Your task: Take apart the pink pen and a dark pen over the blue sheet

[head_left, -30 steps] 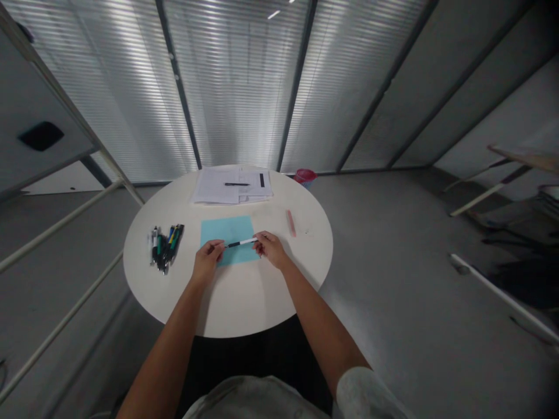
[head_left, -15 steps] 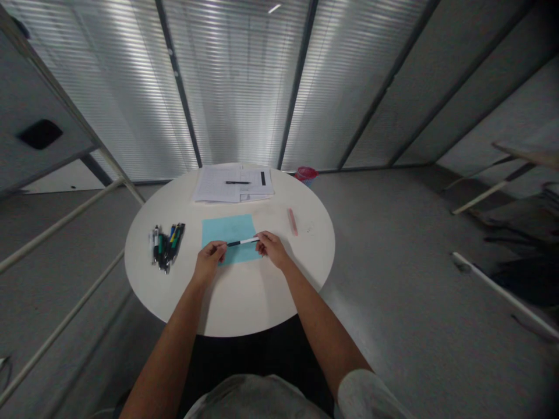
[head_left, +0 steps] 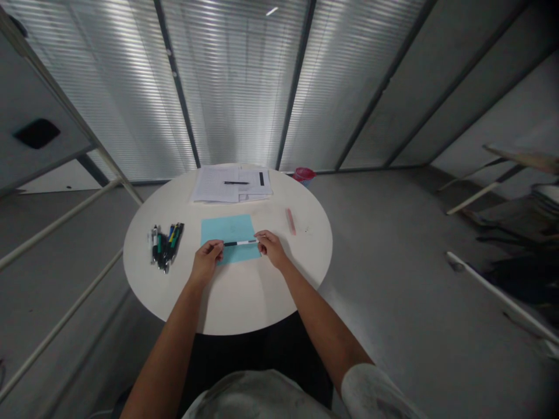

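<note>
A slim black-and-white pen (head_left: pixel 240 242) lies level between my two hands, over a sheet of light blue paper (head_left: pixel 227 224). My left hand (head_left: pixel 208 256) pinches its dark end. At the white end, my right hand (head_left: pixel 269 247) closes on it with thumb and fingers. The fingertips cover both ends of the pen. To the left, several pens (head_left: pixel 166 245) with black, green, yellow and white parts lie in a loose bunch. A pink, narrow stick-like object (head_left: pixel 290 221) rests right of the blue paper.
The round white table (head_left: pixel 244 317) carries a stack of printed papers (head_left: pixel 217 185) at its far side, with a black pen (head_left: pixel 236 183) on top. Behind the table stands a red basket (head_left: pixel 304 173) on the floor. A metal frame (head_left: pixel 65 221) runs along the left.
My hands have drawn slightly apart along the pen, the left moving a little leftward, and more of the pen shows between them. The whole view has shifted slightly.
</note>
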Tool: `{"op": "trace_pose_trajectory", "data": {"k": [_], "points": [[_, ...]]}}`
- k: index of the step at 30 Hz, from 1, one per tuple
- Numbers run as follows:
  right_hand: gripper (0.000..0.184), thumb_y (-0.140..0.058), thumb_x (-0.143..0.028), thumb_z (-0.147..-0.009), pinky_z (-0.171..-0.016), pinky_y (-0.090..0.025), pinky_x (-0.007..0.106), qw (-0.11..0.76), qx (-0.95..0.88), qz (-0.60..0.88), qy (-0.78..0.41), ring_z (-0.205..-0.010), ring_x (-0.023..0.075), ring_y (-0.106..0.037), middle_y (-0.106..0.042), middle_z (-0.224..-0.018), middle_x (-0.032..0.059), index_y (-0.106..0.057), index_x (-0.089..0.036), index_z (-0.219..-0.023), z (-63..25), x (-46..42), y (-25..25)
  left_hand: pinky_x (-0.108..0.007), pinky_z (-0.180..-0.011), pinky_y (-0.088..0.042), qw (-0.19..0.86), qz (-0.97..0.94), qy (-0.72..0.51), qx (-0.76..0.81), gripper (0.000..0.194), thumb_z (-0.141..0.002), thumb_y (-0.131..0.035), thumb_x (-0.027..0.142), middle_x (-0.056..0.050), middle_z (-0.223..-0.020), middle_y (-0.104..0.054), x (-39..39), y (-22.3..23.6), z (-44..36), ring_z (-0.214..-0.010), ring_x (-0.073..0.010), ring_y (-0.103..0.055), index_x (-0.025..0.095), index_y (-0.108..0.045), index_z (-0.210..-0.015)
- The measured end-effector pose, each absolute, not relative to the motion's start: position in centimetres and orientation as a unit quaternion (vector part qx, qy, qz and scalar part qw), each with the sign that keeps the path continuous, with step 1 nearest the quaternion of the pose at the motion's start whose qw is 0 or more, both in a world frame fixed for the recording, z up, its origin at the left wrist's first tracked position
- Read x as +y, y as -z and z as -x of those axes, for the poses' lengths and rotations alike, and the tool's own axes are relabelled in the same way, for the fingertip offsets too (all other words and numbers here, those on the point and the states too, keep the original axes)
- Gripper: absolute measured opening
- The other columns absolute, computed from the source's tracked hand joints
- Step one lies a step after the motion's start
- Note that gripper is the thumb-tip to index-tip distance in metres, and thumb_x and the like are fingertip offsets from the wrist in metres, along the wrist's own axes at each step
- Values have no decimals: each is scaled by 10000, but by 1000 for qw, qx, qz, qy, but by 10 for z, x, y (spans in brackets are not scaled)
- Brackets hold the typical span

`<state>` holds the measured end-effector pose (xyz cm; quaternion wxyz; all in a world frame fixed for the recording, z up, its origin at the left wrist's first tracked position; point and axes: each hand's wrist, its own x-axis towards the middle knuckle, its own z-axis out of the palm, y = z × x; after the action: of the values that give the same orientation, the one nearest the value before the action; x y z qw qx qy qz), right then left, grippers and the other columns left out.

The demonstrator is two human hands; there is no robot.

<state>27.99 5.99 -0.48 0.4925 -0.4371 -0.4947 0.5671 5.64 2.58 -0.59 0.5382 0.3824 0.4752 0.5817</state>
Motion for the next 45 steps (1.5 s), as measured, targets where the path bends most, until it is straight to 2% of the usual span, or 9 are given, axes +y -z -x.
{"op": "trace_pose_trajectory", "data": {"k": [9, 15, 25, 33, 45], "points": [[209, -669, -345, -698, -463, -331, 206, 502, -479, 424, -581, -495, 80, -480, -607, -621, -40, -627, -207, -849, -282, 61, 9, -219, -564, -365, 566, -360, -586, 455, 321, -676, -793, 359, 20, -678, -550, 26, 6, -55, -597, -76, -498, 138, -680, -879], [237, -643, -417, -757, -429, -335, 204, 508, -512, 441, -533, -469, 74, -469, -567, -600, -52, -628, -195, -836, -281, 66, 17, -218, -569, -378, 575, -349, -600, 433, 279, -673, -800, 330, 17, -685, -552, 26, 8, -55, -601, -76, -503, 146, -669, -837], [341, -598, -541, -808, -402, -315, 206, 501, -515, 453, -527, -429, 74, -454, -553, -558, -56, -608, -201, -837, -280, 64, 12, -226, -573, -384, 578, -350, -601, 427, 244, -685, -799, 291, 13, -696, -556, 29, 10, -55, -606, -84, -506, 152, -685, -851], [491, -519, -623, -858, -437, -332, 226, 485, -548, 470, -493, -410, 79, -431, -492, -465, -43, -531, -199, -611, -281, 63, 12, -226, -572, -378, 585, -339, -604, 422, 260, -676, -807, 291, 19, -673, -553, 26, 6, -55, -594, -84, -511, 148, -682, -853], [582, -492, -703, -829, -429, -311, 239, 477, -540, 483, -498, -400, 86, -434, -524, -475, -8, -552, -189, -561, -279, 61, 10, -227, -574, -376, 582, -344, -601, 426, 262, -681, -805, 298, 15, -669, -562, 28, 11, -53, -585, -83, -509, 148, -688, -861]]}}
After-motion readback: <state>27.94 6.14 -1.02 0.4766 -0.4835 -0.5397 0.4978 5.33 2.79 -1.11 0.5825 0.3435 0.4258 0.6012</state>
